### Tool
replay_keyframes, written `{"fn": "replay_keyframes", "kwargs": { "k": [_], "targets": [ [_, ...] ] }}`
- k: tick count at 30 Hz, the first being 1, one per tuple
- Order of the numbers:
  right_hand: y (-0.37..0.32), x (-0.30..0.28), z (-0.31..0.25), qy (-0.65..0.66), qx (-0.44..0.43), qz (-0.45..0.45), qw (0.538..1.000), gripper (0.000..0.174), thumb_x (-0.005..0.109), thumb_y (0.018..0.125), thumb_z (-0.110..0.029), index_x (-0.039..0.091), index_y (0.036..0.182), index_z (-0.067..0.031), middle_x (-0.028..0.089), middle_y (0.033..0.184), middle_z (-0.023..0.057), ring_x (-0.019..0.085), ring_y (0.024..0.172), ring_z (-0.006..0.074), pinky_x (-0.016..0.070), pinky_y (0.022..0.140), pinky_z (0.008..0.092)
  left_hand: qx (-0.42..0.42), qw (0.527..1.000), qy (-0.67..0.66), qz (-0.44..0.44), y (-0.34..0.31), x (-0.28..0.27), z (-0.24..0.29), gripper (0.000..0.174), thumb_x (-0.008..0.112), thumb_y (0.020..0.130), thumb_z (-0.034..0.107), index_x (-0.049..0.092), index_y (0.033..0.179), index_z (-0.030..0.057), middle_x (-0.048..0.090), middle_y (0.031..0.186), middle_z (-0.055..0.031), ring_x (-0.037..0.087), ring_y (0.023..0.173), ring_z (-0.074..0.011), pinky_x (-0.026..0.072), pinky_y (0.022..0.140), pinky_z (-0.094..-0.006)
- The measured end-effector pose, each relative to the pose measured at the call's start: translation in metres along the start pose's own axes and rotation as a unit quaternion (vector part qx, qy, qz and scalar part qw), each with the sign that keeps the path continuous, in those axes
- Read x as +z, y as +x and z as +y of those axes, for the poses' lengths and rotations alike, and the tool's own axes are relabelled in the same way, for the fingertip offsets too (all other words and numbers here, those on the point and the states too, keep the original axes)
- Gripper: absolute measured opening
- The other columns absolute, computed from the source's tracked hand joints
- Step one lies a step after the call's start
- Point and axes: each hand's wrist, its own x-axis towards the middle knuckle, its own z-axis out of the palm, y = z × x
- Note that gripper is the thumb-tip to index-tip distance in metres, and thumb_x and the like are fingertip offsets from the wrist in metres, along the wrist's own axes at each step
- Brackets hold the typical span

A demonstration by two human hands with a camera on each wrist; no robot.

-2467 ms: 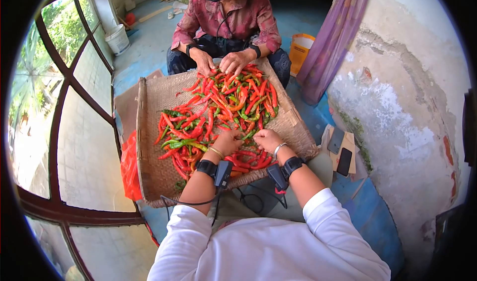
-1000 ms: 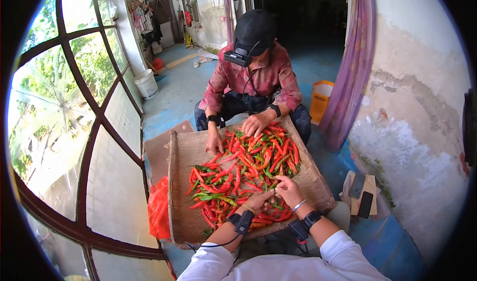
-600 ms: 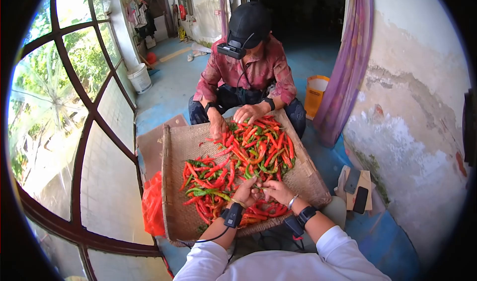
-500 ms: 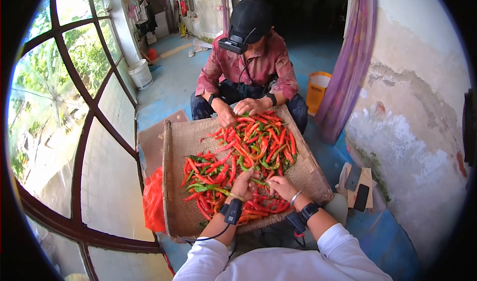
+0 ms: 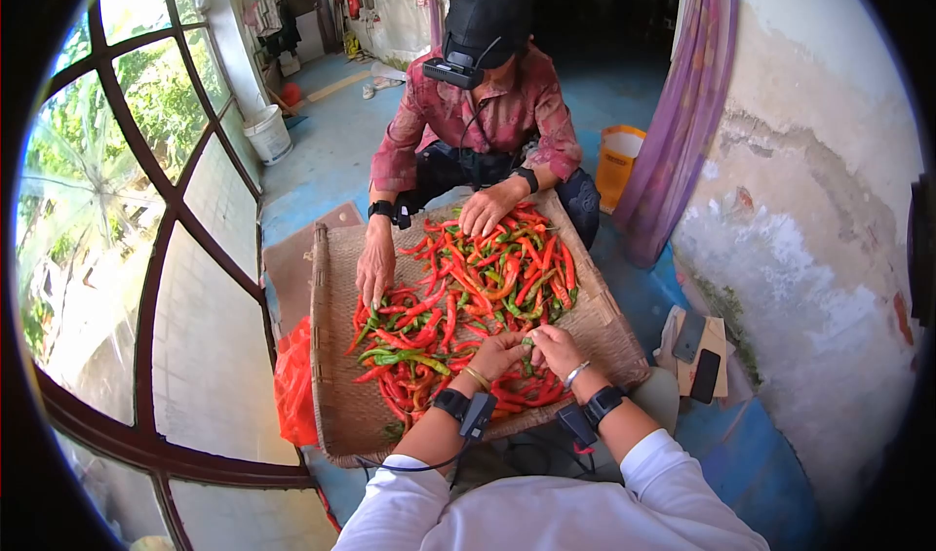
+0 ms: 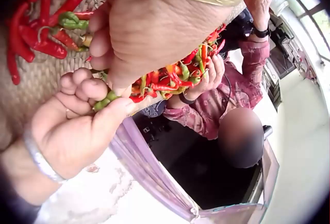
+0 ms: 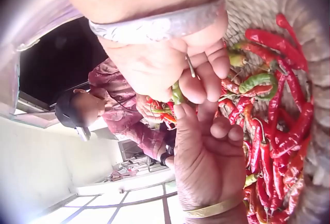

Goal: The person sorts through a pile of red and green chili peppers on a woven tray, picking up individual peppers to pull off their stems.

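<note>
Above the woven tray [image 5: 336, 288]: left hand [image 5: 499, 353] and right hand [image 5: 558, 348], both tight around one green chili [image 7: 177, 93].

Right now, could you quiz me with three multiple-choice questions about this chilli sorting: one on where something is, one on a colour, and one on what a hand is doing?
1. Where does the chilli heap lie?
A in a yellow bag; B on the woven tray; C on the blue floor.

2. What colour is the pinched chilli between the camera wearer's hands?
A green; B purple; C white.

3. What is the right hand doing?
A lying flat on the tray; B holding a phone; C curling its fingers round the pinched chilli.

Answers:
1 B, the red and green heap covers the basketwork.
2 A, both wrist views show it green.
3 C, its fingers close on the chilli, and the left hand pinches it too.
</note>
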Motion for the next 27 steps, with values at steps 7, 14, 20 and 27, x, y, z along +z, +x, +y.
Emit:
{"fn": "replay_keyframes", "kwargs": {
  "k": [7,14,20,27],
  "targets": [
    [-0.004,0.005,-0.010,0.052,0.010,0.021,0.998,0.019,0.049,0.080,-0.021,0.054,0.084,-0.0034,0.051,0.057,0.0001,0.046,0.044,0.0074,0.0349,0.037,0.0187,0.009,0.999,0.041,0.015,0.001,-0.002,-0.006,0.017,0.054,0.080,0.017,0.056,0.090,0.0035,0.052,0.063,0.0032,0.042,0.049,-0.0023,0.0329,0.043,-0.0149],
    [-0.005,0.002,-0.007,-0.072,-0.037,0.066,0.995,0.018,0.046,0.082,-0.017,0.054,0.087,-0.0027,0.049,0.056,0.0013,0.043,0.042,0.0068,0.0361,0.040,0.0179,0.016,0.997,0.044,0.060,0.000,-0.004,-0.012,0.018,0.056,0.078,0.018,0.057,0.089,0.0038,0.049,0.057,0.0039,0.039,0.043,-0.0023,0.0315,0.040,-0.0154],
    [-0.004,0.000,-0.008,0.077,0.021,-0.006,0.997,0.020,0.044,0.082,-0.020,0.054,0.087,-0.0025,0.049,0.056,0.0008,0.043,0.041,0.0064,0.0346,0.037,0.0182,0.009,0.997,0.072,0.029,0.000,-0.008,-0.012,0.022,0.057,0.077,0.015,0.056,0.096,0.0046,0.050,0.059,0.0048,0.040,0.044,-0.0018,0.0328,0.040,-0.0161],
    [-0.006,-0.005,-0.014,0.156,0.012,0.009,0.988,0.027,0.048,0.081,-0.030,0.054,0.086,-0.0047,0.051,0.056,0.0006,0.045,0.043,0.0059,0.0378,0.039,0.0184,0.016,0.994,-0.043,0.098,-0.007,-0.022,0.020,0.006,0.056,0.077,0.014,0.055,0.077,0.0075,0.050,0.058,0.0041,0.043,0.043,-0.0034,0.0338,0.039,-0.0168]
  ]
}}
